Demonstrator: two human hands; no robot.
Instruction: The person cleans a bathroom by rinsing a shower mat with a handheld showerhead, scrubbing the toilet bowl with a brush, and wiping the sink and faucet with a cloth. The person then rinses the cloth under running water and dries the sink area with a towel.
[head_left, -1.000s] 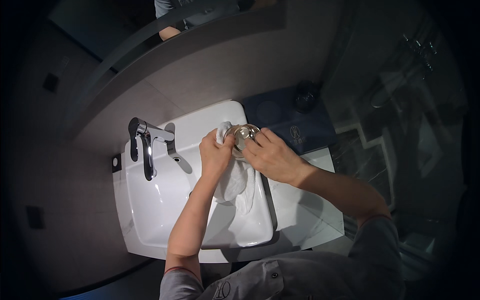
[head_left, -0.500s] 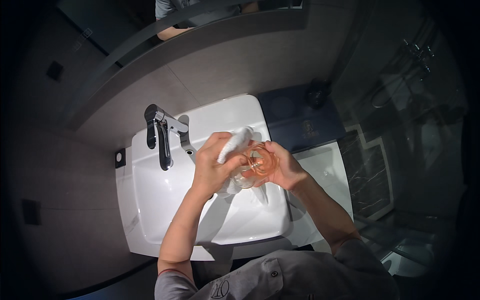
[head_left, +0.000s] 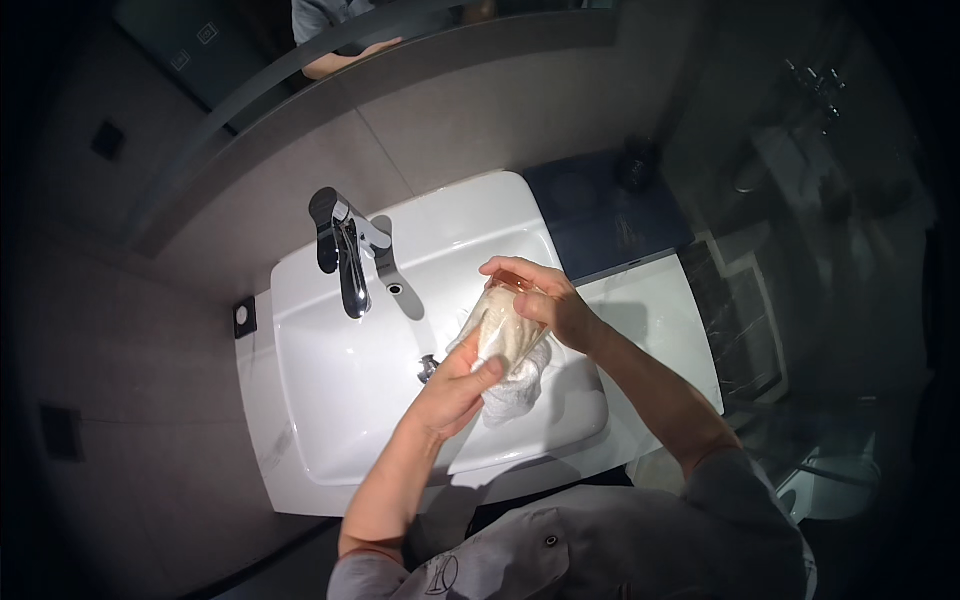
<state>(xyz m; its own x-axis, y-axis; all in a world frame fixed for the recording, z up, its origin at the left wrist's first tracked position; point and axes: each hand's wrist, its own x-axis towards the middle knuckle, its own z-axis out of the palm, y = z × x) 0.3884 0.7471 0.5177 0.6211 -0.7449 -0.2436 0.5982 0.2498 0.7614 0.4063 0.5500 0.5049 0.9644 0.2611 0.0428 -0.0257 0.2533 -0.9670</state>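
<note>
Over the right half of the white washbasin (head_left: 340, 420), a clear drinking glass (head_left: 537, 338) lies tilted between my hands. My right hand (head_left: 562, 308) grips its upper end, the fingers curled over the top and the thumb on the side. A white cloth (head_left: 515, 398) is bunched inside the glass and spills out at the lower end. My left hand (head_left: 452, 392) is closed on the cloth at that end, its thumb laid across the front. The left fingertips are hidden behind the cloth and glass.
A chrome tap (head_left: 350, 250) stands at the basin's back left, with a metal drain stopper (head_left: 428, 369) left of my hands. At the back right is a dark blue tray (head_left: 610, 235) bearing a dark round object (head_left: 636, 165). A small black box (head_left: 244, 317) sits at the counter's left end.
The glass has turned from showing its round opening to lying side-on. The cloth, earlier bunched in my left hand beside it, now fills the glass. Both hands have shifted slightly right.
</note>
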